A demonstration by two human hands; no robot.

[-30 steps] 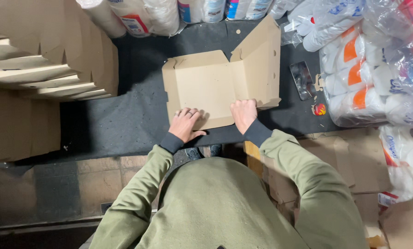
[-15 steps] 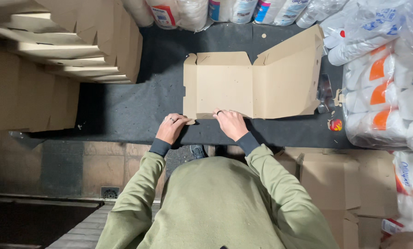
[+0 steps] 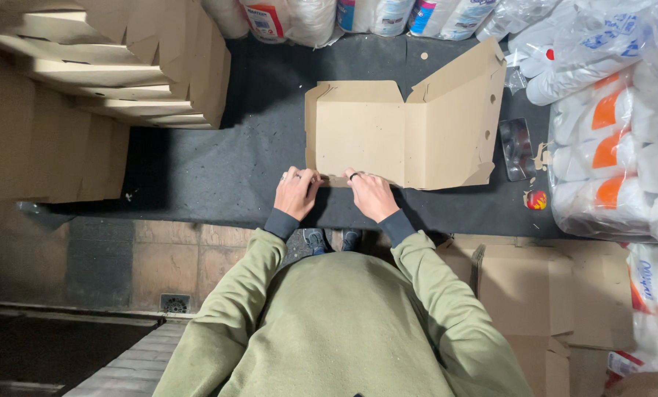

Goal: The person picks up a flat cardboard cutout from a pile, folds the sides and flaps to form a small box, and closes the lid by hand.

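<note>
While my left hand [image 3: 296, 192] and right hand [image 3: 371, 195] pinch the cardboard box blank's [image 3: 358, 132] near flap, uneven pressure risks a crooked fold; its raised side panel [image 3: 454, 121] could topple.

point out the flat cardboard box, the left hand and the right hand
flat cardboard box [image 3: 360, 136], head view, on the middle of its flat panel
left hand [image 3: 297, 192], head view, on the back of the hand
right hand [image 3: 371, 195], head view, on the back of the hand

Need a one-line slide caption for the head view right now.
Both hands, left hand and right hand, press the near edge of a flat cardboard box on a dark mat.
</note>
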